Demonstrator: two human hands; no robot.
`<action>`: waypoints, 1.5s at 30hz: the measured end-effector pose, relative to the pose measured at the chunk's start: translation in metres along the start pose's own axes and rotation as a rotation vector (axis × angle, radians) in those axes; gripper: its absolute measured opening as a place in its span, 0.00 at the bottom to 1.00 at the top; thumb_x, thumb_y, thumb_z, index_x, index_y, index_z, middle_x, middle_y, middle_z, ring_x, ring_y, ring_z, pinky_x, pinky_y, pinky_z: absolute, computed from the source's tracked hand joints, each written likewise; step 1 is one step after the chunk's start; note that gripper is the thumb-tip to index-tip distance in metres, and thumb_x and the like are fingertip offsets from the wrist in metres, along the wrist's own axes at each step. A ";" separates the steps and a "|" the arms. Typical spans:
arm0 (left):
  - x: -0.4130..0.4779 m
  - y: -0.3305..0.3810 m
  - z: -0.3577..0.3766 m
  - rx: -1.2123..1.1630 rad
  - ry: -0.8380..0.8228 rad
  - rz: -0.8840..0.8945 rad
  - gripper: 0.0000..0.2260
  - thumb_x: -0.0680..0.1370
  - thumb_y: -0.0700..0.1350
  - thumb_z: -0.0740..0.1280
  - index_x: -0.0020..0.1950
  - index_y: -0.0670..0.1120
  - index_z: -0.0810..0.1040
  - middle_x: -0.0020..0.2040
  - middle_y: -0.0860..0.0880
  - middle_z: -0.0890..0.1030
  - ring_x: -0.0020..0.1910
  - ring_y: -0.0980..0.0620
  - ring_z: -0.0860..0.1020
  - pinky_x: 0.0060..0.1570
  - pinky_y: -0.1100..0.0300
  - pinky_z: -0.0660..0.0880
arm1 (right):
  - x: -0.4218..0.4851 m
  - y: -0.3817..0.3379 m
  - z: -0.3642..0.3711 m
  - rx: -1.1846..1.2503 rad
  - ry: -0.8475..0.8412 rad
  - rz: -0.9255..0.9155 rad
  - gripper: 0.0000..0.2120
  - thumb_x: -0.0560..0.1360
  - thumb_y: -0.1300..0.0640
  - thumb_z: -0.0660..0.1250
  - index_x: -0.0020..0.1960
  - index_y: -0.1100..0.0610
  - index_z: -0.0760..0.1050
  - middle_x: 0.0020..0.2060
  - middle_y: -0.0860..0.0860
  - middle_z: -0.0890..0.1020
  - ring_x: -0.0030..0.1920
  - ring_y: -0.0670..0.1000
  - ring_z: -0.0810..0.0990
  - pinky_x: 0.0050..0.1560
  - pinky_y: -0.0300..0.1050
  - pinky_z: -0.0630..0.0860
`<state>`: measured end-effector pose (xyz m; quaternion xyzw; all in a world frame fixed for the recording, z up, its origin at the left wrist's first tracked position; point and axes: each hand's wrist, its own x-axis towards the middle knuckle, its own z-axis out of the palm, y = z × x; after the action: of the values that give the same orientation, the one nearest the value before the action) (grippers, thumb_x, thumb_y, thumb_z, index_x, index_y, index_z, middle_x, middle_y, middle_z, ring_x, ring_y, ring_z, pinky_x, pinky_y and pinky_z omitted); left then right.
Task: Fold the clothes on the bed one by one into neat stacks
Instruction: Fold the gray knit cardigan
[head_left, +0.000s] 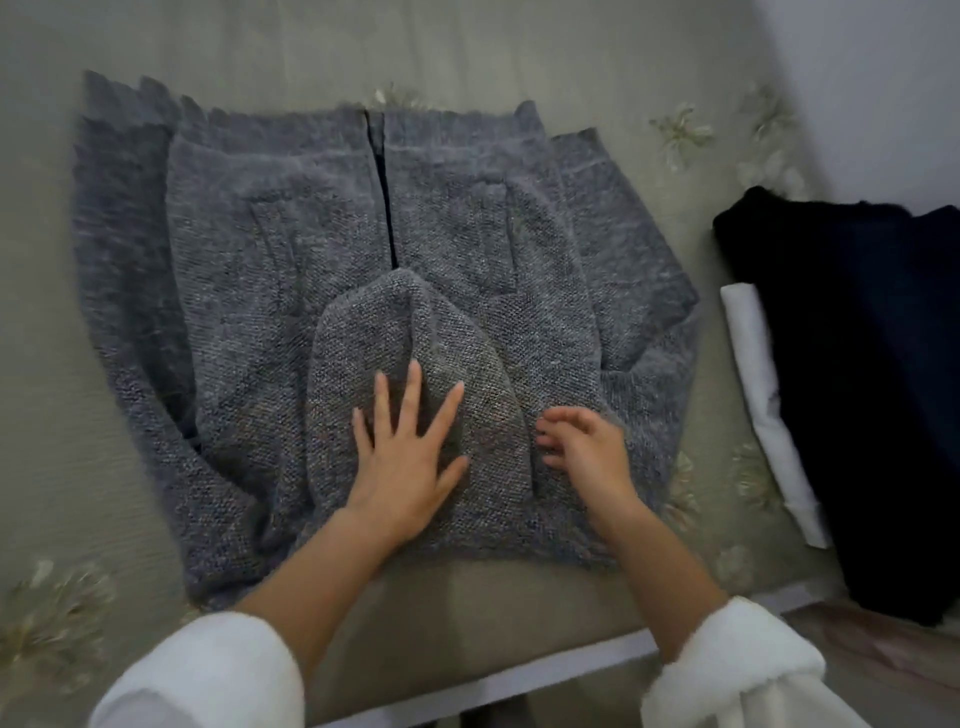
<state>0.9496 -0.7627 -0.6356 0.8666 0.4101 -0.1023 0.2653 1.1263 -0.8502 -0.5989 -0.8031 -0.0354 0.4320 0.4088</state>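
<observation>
Surface: bed covered in a beige-green spread with pale flower motifs (680, 132), its white near edge running along the bottom; a white wall (883, 78) rises at upper right, and a strip of brownish floor shows at lower right.

Task item: grey speckled knitted cardigan (291, 249), laid flat at the centre of the bed, front opening a dark slit running away from the viewer, sleeves folded inward, hood turned onto the body.

Adjacent: stack of dark black and navy folded garments (872, 364) well to the right, with a folded white cloth (763, 395) showing at its left edge (partly covered).

Left hand (410, 457): flat, fingers splayed wide, pressing the hood. Right hand (587, 452): fingers loosely curled on the knit just beside it, gripping nothing visible.

Both forearms emerge from white fluffy sleeves (208, 675), cut off below. Motion blur softens the edges.
</observation>
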 end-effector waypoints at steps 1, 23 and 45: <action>0.012 0.007 0.003 -0.009 -0.046 -0.018 0.36 0.76 0.68 0.52 0.69 0.67 0.25 0.71 0.52 0.21 0.69 0.43 0.23 0.67 0.36 0.34 | 0.009 -0.003 -0.014 0.003 0.060 -0.025 0.06 0.77 0.63 0.65 0.45 0.54 0.78 0.42 0.51 0.83 0.41 0.47 0.81 0.37 0.38 0.78; 0.066 0.037 0.020 0.137 -0.323 -0.303 0.40 0.61 0.81 0.33 0.64 0.64 0.18 0.64 0.50 0.15 0.62 0.41 0.15 0.47 0.38 0.15 | 0.105 -0.065 -0.067 -0.386 -0.208 -0.483 0.08 0.73 0.54 0.68 0.44 0.42 0.82 0.53 0.48 0.80 0.54 0.38 0.74 0.57 0.32 0.67; 0.062 0.061 0.031 0.009 -0.184 -0.402 0.41 0.70 0.75 0.44 0.70 0.60 0.23 0.66 0.47 0.17 0.66 0.39 0.20 0.66 0.32 0.32 | 0.073 -0.122 -0.176 0.809 0.028 -0.166 0.04 0.70 0.63 0.65 0.40 0.60 0.79 0.38 0.56 0.81 0.40 0.55 0.82 0.47 0.48 0.79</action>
<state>1.0370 -0.7708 -0.6631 0.7555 0.5483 -0.2335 0.2720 1.3353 -0.8487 -0.5122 -0.5780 0.0782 0.3657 0.7253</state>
